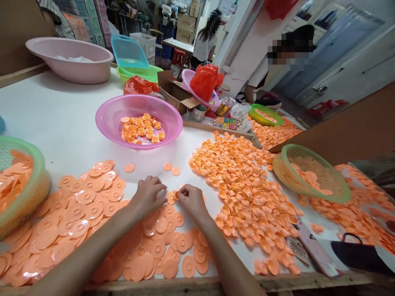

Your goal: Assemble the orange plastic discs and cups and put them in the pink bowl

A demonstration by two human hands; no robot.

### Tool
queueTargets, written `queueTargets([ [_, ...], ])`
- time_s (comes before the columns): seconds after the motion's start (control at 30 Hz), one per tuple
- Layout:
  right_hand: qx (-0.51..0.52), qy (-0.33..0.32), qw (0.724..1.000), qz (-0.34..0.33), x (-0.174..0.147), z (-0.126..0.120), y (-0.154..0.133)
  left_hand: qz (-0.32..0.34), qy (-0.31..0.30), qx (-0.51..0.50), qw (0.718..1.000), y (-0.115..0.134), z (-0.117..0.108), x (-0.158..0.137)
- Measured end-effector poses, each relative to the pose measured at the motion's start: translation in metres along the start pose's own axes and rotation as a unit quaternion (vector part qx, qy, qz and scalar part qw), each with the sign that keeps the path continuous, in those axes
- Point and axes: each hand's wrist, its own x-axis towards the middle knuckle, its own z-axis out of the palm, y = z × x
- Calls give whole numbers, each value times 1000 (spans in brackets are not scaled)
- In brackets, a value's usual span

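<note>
My left hand [149, 192] hovers over the table's middle, fingers curved and apart, with nothing visible in it. Close beside it, my right hand [191, 200] has thumb and finger pinched at a small orange plastic piece [176, 195], partly hidden by the fingertips. A small orange disc [170, 198] lies between the two hands. Larger ringed orange discs [77, 210] spread under and left of my left forearm. Smaller discs [158, 248] lie between my forearms. To the right is a heap of little orange cups [247, 193].
A pink basin [105, 123] holding assembled orange cups with saucers stands ahead. Green baskets [40, 193] of discs flank the table, one at left, another basket [342, 185] at right. A phone [317, 248] and a black mask [358, 253] lie front right. Two other people are beyond the table.
</note>
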Motion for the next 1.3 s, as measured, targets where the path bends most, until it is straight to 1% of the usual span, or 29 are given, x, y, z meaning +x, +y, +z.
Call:
queueTargets([
  [0.1,9,-16,1000,5,3,-2,-1,28,-16,2,999,8,14,8],
  [0.2,-13,-29,999,-12,2,1,-5,51,3,-6,999,7,26,8],
  [0.27,-45,-26,998,-35,2,3,-8,51,10,-16,999,4,26,7],
  [0.37,-80,-29,995,-47,1,4,-12,-2,-21,-76,997,5,15,10],
  [0.43,-90,-38,994,-46,2,3,-14,-46,-53,-140,988,9,7,16],
  [0.5,-99,-42,993,-47,3,2,-15,-74,-68,-171,980,12,4,23],
  [0.57,-112,-47,992,-45,4,1,-17,-71,-64,-161,982,12,5,27],
  [0.63,-127,-58,989,-48,4,2,-18,-54,-55,-143,987,10,8,29],
  [0.7,-149,-65,985,-65,4,2,-20,-43,-52,-120,990,7,9,27],
  [0.83,-179,-52,979,-86,0,8,-22,-68,-63,-64,994,7,4,24],
  [0.97,-137,-40,987,-79,-2,12,-21,-105,-71,-32,991,19,5,21],
  [1.03,-83,-56,991,-84,-4,3,-16,-136,-69,-15,988,27,4,21],
  [1.07,-51,-57,993,-89,-7,-7,-12,-150,-63,-23,986,32,1,22],
  [1.1,-25,-43,994,-93,-12,-19,-6,-160,-50,-43,985,36,-6,24],
  [1.13,-12,-14,996,-92,-19,-33,2,-165,-24,-70,983,39,-17,28],
  [1.17,-17,24,996,-83,-29,-48,11,-165,21,-101,981,41,-32,33],
  [1.2,-39,62,995,-63,-39,-63,22,-159,85,-126,976,43,-49,39],
  [1.23,-73,83,993,-36,-49,-77,33,-149,160,-138,966,43,-67,46],
  [1.27,-111,85,990,-11,-58,-88,44,-135,234,-136,953,43,-84,53],
  [1.3,-147,79,986,9,-66,-97,54,-119,289,-124,942,43,-97,58],
])
